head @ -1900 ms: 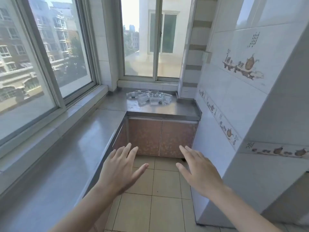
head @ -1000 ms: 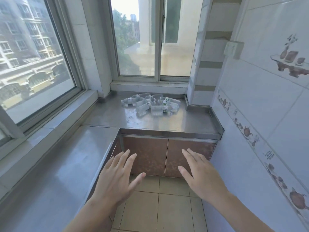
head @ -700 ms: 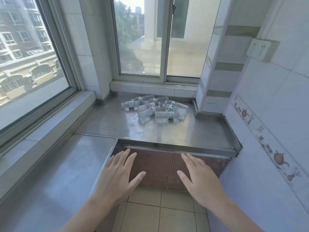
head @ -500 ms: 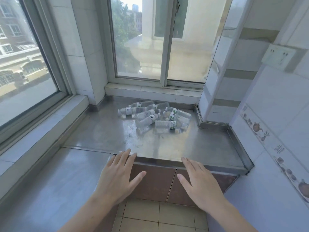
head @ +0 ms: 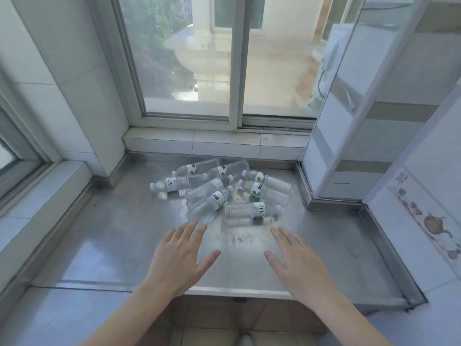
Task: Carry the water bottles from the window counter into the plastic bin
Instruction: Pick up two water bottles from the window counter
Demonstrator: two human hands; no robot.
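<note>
Bare counter (head: pixel 112 236) lies open before the bottles (head: pixel 219 193).

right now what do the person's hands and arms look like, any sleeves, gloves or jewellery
Both are bare. The left hand and right hand wear no gloves, and no rings show on the fingers. The forearms are uncovered down to the bottom edge of the picture, with no sleeve, watch or bracelet at either wrist. Nails look short and unpainted, though the picture is a little soft.

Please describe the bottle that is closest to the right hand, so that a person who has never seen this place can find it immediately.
Below the window, the steel counter holds a pile of water bottles. At the pile's near right edge, just beyond the right hand, one bottle lies sideways, alone with its cap pointing right.
</note>
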